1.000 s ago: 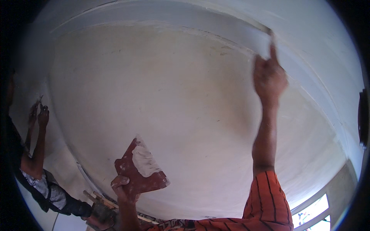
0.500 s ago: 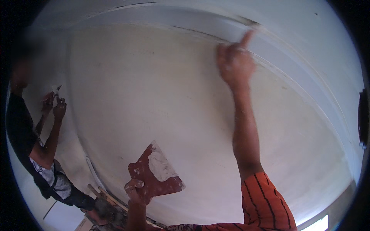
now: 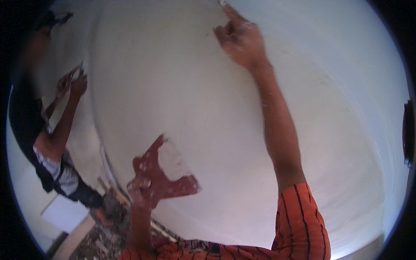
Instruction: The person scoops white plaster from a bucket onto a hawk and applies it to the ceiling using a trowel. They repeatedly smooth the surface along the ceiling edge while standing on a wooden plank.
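Observation:
My left hand [image 3: 140, 186] grips a broad reddish-brown putty scraper [image 3: 159, 177] low in front of the pale wall. A patch of white putty [image 3: 172, 161] lies on the scraper's face, toward its wide edge. High up, my right hand [image 3: 244, 42] reaches with the index finger stretched out and the other fingers curled. White paste coats that fingertip, at the picture's upper edge. No tool shows in this hand, and whether the fingertip touches the wall I cannot tell.
A person in dark clothes [image 3: 26, 117] stands at the left by the wall, holding a small bladed tool [image 3: 81, 68] with both hands raised. Rubble and scraps [image 3: 102, 240] cover the floor at lower left, beside a white sheet-like panel [image 3: 65, 213]. The wall [image 3: 173, 95] fills the middle.
The view has tipped downward, so the ceiling joint has largely left the picture. My right hand has moved left along the wall. My left hand still holds the scraper.

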`<action>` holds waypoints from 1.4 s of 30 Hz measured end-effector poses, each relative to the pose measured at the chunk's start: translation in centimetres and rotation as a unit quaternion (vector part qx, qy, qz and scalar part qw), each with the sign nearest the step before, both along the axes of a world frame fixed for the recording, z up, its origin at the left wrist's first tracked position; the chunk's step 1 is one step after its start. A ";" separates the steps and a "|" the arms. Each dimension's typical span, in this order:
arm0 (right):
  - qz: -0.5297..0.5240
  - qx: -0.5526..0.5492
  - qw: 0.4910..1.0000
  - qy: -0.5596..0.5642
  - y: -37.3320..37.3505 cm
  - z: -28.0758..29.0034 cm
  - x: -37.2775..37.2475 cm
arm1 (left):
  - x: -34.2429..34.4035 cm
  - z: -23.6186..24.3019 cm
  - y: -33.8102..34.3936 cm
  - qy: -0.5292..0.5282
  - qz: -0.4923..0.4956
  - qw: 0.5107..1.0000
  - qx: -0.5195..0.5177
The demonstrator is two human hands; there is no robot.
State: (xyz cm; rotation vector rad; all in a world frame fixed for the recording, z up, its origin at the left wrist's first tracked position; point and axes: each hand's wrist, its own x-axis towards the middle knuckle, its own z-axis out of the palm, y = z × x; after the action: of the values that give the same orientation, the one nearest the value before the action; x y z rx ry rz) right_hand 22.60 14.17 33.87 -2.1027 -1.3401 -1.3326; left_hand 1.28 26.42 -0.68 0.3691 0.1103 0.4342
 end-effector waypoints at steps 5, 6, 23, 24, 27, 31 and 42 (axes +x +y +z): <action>0.243 -0.110 0.876 0.401 -5.6 -7.8 -5.2 | 1.7 2.1 0.0 -0.015 -0.077 0.997 -0.001; 0.230 -0.165 0.858 0.429 -5.8 -8.9 -5.8 | 1.8 2.8 0.5 -0.032 -0.095 0.995 -0.021; 0.264 -0.181 0.734 0.599 -6.1 -15.4 -4.5 | 4.2 0.6 0.6 -0.124 0.056 0.985 0.109; 0.258 -0.180 0.734 0.602 -6.0 -15.3 -4.9 | 4.3 -0.1 1.0 -0.120 0.031 0.987 0.100; 0.255 -0.182 0.724 0.615 -6.7 -16.6 -4.2 | 4.3 0.7 0.5 -0.117 0.027 0.986 0.112; 0.220 -0.239 0.762 0.560 -7.3 -16.1 -3.9 | 4.6 1.0 0.7 -0.115 -0.011 0.989 0.092; 0.297 0.085 0.885 0.348 -9.0 -8.9 -4.0 | 3.8 5.8 -0.2 -0.139 -0.181 0.974 -0.007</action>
State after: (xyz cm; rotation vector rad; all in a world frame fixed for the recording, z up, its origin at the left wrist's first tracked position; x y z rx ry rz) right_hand 18.58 5.16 24.94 -1.5944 -1.3011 -0.3604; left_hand 5.12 26.20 5.10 0.3027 -0.2237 0.1210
